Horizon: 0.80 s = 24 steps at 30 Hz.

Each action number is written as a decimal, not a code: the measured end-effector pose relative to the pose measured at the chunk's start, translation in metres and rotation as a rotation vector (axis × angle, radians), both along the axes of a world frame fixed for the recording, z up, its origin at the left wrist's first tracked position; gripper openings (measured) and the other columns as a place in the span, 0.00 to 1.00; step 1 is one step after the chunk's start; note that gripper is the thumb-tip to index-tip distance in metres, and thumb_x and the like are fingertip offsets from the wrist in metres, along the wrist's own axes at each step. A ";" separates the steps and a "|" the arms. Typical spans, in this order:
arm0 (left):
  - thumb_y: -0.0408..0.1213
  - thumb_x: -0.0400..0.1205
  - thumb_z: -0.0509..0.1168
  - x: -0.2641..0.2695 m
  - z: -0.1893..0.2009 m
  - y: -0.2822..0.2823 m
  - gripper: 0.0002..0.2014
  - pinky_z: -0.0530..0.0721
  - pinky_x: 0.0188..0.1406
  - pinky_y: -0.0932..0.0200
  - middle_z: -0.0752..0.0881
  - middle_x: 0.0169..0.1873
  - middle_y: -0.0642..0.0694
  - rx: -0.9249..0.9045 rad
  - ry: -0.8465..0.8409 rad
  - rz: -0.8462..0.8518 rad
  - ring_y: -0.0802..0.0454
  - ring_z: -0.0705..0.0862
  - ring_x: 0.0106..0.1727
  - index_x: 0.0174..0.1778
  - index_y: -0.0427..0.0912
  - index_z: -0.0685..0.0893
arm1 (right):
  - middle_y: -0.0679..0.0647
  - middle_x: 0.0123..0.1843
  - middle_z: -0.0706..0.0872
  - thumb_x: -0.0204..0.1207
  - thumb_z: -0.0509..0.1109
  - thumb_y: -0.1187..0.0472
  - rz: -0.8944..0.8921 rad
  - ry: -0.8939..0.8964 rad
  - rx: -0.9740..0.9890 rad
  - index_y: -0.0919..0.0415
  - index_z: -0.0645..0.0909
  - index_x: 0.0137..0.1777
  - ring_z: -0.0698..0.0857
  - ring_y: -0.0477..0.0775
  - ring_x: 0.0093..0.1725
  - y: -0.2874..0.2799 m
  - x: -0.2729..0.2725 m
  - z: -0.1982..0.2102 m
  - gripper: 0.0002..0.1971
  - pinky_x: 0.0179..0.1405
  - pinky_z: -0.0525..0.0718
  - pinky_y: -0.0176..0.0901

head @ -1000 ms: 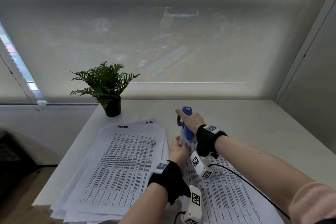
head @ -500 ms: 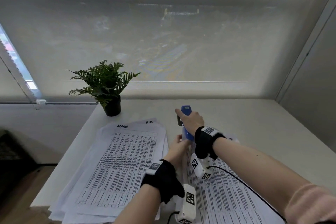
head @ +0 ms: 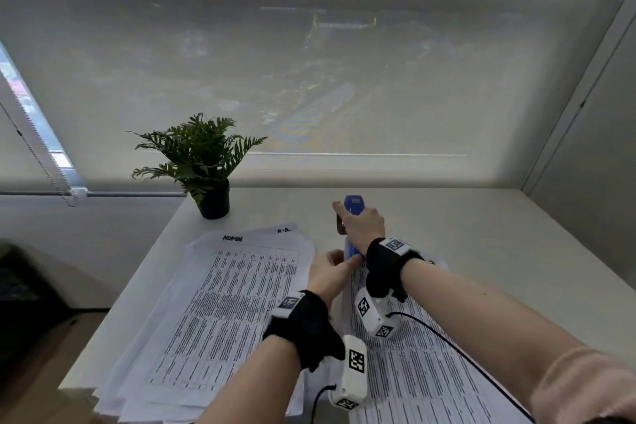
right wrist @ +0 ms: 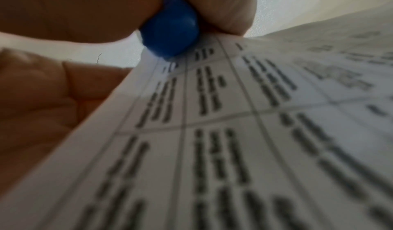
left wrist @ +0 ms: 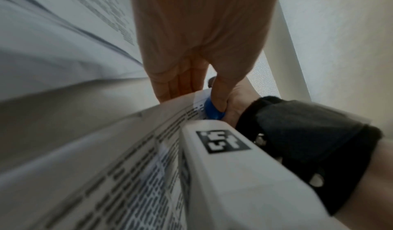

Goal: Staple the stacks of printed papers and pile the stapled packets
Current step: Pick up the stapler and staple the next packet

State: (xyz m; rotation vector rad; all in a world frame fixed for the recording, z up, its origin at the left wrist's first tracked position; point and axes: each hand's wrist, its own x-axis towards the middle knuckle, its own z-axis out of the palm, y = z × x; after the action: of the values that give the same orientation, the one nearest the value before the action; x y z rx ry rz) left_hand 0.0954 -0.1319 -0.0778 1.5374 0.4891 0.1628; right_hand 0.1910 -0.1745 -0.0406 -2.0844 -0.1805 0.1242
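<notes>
Nearest, under both forearms, lies the right stack (head: 423, 375) of printed papers on the table (head: 481, 234); its far left corner is lifted, and the left hand (head: 328, 274) holds it there, four fingers (left wrist: 170, 85) straight and close together under the sheet edge, the thumb (left wrist: 221, 92) bent on top beside the blue tool; so the corner is pinched between thumb and fingers. In the right wrist view the same fingers (right wrist: 42, 102) show below the paper edge, touching it.

Just beyond the left fingertips is the stapler (head: 353, 217) (blue, with a dark part on its left side); it sits over the lifted corner. The right hand (head: 361, 225) wraps it from above, fingers curled round the body, the index finger reaching forward along the left of the top; the blue back end (right wrist: 170, 28) pokes out between palm and thumb, touching the paper. Whether the stapler is pressed down, I cannot tell.

To the left of the left fingers lies the pile (head: 220, 313), loosely fanned, top sheet marked ADMIN; beyond it, well apart from both hands, stands a plant (head: 203, 158) in a black pot; behind is a blind (head: 309, 79).
</notes>
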 end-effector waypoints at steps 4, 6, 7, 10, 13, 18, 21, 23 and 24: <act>0.46 0.79 0.68 -0.003 0.006 0.000 0.20 0.84 0.40 0.56 0.86 0.57 0.37 0.020 0.084 -0.112 0.46 0.86 0.48 0.62 0.39 0.76 | 0.59 0.39 0.86 0.71 0.69 0.37 0.011 0.024 -0.003 0.56 0.74 0.27 0.84 0.60 0.42 -0.004 0.003 0.002 0.23 0.46 0.79 0.48; 0.40 0.78 0.70 -0.008 0.010 0.000 0.23 0.85 0.30 0.61 0.84 0.56 0.38 -0.021 0.154 -0.187 0.48 0.85 0.44 0.66 0.43 0.69 | 0.57 0.36 0.83 0.72 0.68 0.37 0.046 0.063 -0.004 0.56 0.74 0.28 0.82 0.58 0.39 -0.009 0.004 0.003 0.24 0.43 0.76 0.44; 0.33 0.76 0.71 -0.009 0.009 0.001 0.26 0.86 0.32 0.60 0.83 0.56 0.38 -0.023 0.171 -0.184 0.47 0.85 0.45 0.67 0.44 0.68 | 0.56 0.34 0.82 0.72 0.68 0.37 0.058 0.085 0.018 0.56 0.74 0.28 0.81 0.58 0.37 -0.011 0.004 0.004 0.24 0.42 0.75 0.44; 0.21 0.71 0.70 -0.009 0.002 -0.001 0.27 0.86 0.57 0.46 0.84 0.58 0.37 -0.010 0.205 -0.066 0.41 0.84 0.57 0.64 0.37 0.69 | 0.58 0.33 0.84 0.71 0.70 0.38 -0.022 0.083 0.315 0.53 0.75 0.29 0.83 0.58 0.34 -0.019 0.004 0.016 0.21 0.45 0.83 0.49; 0.18 0.72 0.66 -0.006 0.002 -0.008 0.25 0.84 0.61 0.38 0.82 0.61 0.32 -0.069 0.216 0.036 0.37 0.83 0.60 0.65 0.33 0.69 | 0.55 0.27 0.82 0.74 0.74 0.51 -0.148 0.193 0.795 0.59 0.75 0.30 0.78 0.54 0.24 -0.049 0.011 0.038 0.17 0.31 0.78 0.44; 0.21 0.76 0.58 0.001 0.005 -0.024 0.32 0.85 0.53 0.48 0.74 0.63 0.35 0.068 0.250 0.049 0.41 0.81 0.55 0.78 0.32 0.57 | 0.55 0.30 0.84 0.72 0.76 0.60 0.232 0.093 0.170 0.60 0.78 0.39 0.80 0.46 0.21 -0.141 -0.013 0.046 0.09 0.30 0.78 0.40; 0.23 0.78 0.56 0.003 0.015 -0.042 0.30 0.78 0.46 0.55 0.73 0.56 0.38 0.109 0.264 0.016 0.46 0.78 0.45 0.77 0.32 0.55 | 0.51 0.42 0.86 0.71 0.75 0.50 0.504 -0.021 -0.558 0.55 0.79 0.51 0.82 0.45 0.34 -0.182 -0.048 0.037 0.14 0.35 0.77 0.37; 0.24 0.79 0.57 0.003 0.024 -0.056 0.37 0.77 0.64 0.51 0.65 0.71 0.32 0.256 0.313 -0.056 0.39 0.76 0.64 0.82 0.34 0.45 | 0.49 0.45 0.85 0.71 0.73 0.49 0.607 -0.014 -0.762 0.52 0.79 0.52 0.83 0.49 0.42 -0.199 -0.068 0.028 0.13 0.40 0.77 0.38; 0.25 0.79 0.59 0.001 0.027 -0.065 0.41 0.70 0.73 0.49 0.56 0.77 0.31 0.398 0.333 -0.100 0.36 0.68 0.74 0.83 0.36 0.40 | 0.48 0.45 0.85 0.71 0.72 0.48 0.612 0.015 -0.805 0.49 0.78 0.51 0.84 0.50 0.45 -0.206 -0.074 0.022 0.12 0.41 0.77 0.38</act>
State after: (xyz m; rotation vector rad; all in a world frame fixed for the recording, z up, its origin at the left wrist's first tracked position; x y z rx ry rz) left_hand 0.0964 -0.1969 -0.0509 1.9888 0.6688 -0.0823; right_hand 0.1170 -0.3802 -0.0187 -2.7479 -0.8750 0.6722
